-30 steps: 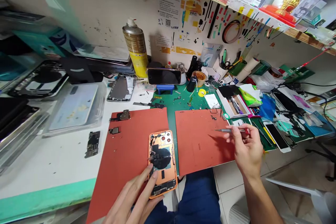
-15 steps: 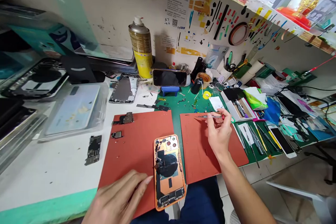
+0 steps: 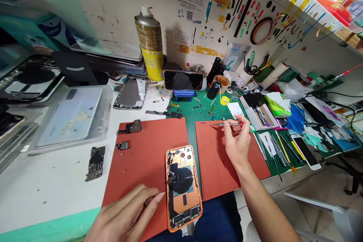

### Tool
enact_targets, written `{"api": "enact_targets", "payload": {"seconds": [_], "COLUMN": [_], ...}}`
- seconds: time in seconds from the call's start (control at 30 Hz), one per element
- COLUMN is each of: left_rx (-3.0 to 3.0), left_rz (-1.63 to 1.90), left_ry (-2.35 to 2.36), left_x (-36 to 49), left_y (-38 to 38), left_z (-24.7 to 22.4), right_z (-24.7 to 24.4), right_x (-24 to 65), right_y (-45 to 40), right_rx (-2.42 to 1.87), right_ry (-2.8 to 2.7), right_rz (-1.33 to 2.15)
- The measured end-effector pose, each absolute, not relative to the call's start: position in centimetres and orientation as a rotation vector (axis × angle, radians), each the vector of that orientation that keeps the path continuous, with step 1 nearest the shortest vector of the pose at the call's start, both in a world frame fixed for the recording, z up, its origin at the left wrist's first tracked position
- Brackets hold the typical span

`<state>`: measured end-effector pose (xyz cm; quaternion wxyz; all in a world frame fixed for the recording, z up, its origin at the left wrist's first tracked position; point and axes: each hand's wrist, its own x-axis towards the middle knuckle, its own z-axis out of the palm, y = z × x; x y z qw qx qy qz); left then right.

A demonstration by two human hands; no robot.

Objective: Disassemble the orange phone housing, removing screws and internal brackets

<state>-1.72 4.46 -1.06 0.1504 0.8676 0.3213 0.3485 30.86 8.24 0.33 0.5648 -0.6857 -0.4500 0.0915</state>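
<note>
An orange phone back housing (image 3: 184,193) lies with its inside up, a round black coil at its middle, across the strip between two red mats. My left hand (image 3: 130,210) is at the housing's lower left edge, thumb and fingers drawn together. Whether something small is between them, or they touch the edge, I cannot tell. My right hand (image 3: 238,141) grips a thin screwdriver (image 3: 219,124) with a red end, its tip pointing left over the right mat (image 3: 211,162). Camera modules (image 3: 133,126) sit on the left mat (image 3: 141,159).
A logic board (image 3: 95,163) rests on the white table at left. Behind the mats stand a yellow spray can (image 3: 151,45) and a phone (image 3: 183,80) on a blue stand. Tweezers and other tools (image 3: 279,151) lie at right, near a white phone (image 3: 306,152). A shelf overhangs the upper right.
The camera view has shifted slightly, tilting a little downward. Both hands keep nearly the same pose, the screwdriver still held over the right mat. The housing stays between the mats.
</note>
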Motion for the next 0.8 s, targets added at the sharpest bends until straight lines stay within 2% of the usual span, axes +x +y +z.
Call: {"api": "enact_targets", "payload": {"seconds": [0.17,0.43,0.8], "left_rx": [2.31,2.088,1.932], "left_rz": [0.944,0.889,0.968], "left_ry": [1.016,1.105,1.033], "left_x": [-1.4,0.1,1.0], "left_y": [4.0,4.2,4.4], "left_z": [0.1,2.0,0.4], "right_z": [1.5,2.0,-0.4], "right_x": [29.7,24.2,21.8], "right_y": [6.3,0.3,-0.8], "right_rx": [-1.501,-1.322,-1.268], "right_ry": [-0.966,-0.673,-0.74], "right_rz": [0.316,0.826,0.918]}}
